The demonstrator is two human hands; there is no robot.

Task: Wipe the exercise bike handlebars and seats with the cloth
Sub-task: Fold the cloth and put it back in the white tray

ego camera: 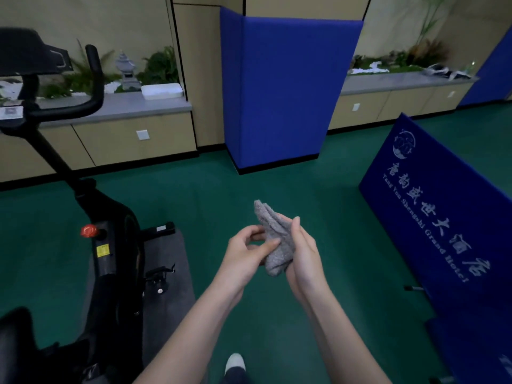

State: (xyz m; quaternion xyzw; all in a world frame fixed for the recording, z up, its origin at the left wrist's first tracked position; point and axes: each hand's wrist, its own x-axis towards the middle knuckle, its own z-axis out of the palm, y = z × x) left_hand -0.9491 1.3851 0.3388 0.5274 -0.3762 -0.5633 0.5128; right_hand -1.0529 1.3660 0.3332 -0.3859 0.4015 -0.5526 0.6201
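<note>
From my remote seat I see a green floor [194, 195] filling most of the view, with a blue padded column [291, 92] standing against the far wall and a blue mat [443, 217] with white hotel lettering leaning at the right. The black exercise bike [116, 245] takes up the left side, its post rising to the handlebar [94, 79], whose grip curves upward near the top left, well apart from both hands. Both bare forearms reach forward from the bottom edge and meet in mid-air over the floor, right of the bike. The right hand [304, 253] stands on edge, fingers straight and pointing up, its palm turned toward the left with the cloth [273, 239] lying against it; I cannot see its thumb. The left hand [243, 248] faces it, the thumb laid across the front of the cloth and the fingers curled in behind, so it pinches the fabric. The cloth is grey and nubbly, folded into a thick narrow wad; its upper end pokes up past the fingertips and its rounded lower end bulges out below, near the heel of the right hand. A red knob [88, 231] sits on the bike frame, and the toe of a white shoe [235, 361] shows at the bottom edge.
</note>
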